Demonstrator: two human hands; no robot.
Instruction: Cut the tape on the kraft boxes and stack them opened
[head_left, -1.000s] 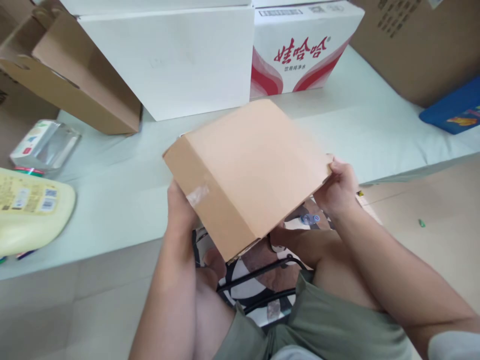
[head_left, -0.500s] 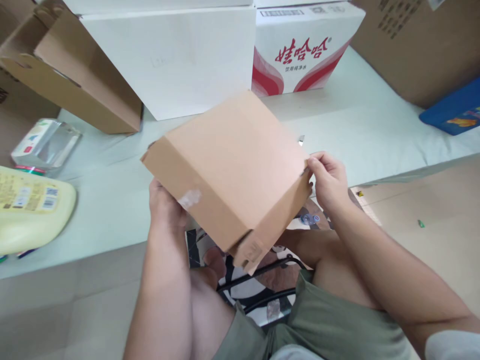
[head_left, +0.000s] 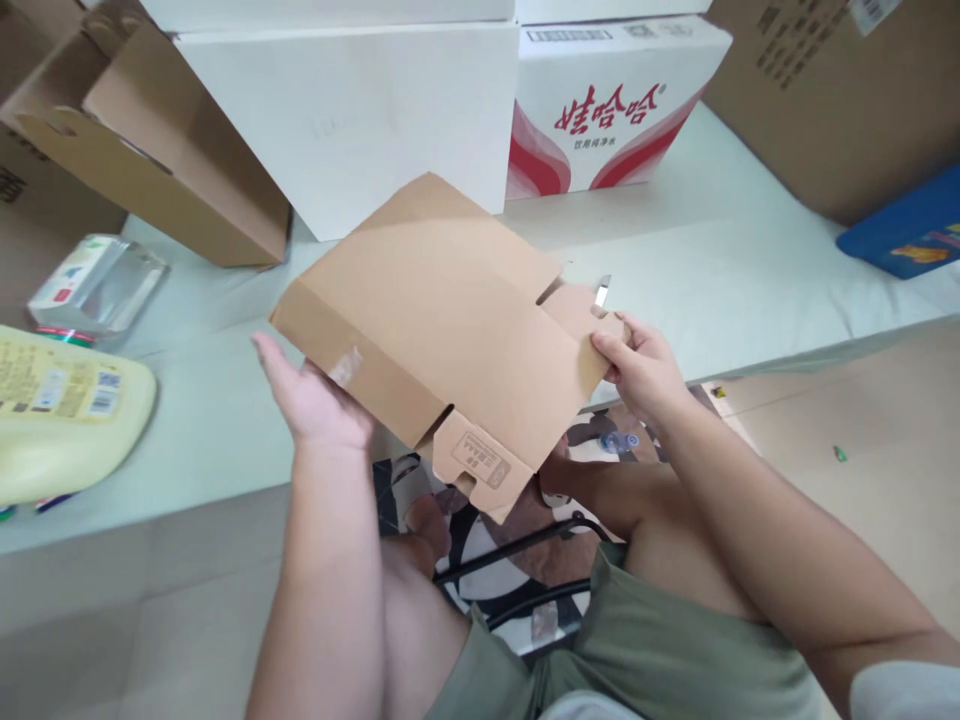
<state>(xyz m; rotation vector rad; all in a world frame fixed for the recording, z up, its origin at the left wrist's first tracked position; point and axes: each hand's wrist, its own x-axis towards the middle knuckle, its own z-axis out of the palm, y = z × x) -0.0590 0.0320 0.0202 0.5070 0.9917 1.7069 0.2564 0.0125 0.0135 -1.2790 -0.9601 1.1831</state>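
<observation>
A cardboard box [head_left: 375,385] is held over the near edge of the surface [head_left: 750,270], its right corner pinched by the right hand [head_left: 637,365] and its taped side met from below by the left hand [head_left: 319,405], spread palm up. The lid [head_left: 439,290] seems only partly folded: two notched flaps [head_left: 476,455] are left untucked, and the inside is hidden.
</observation>
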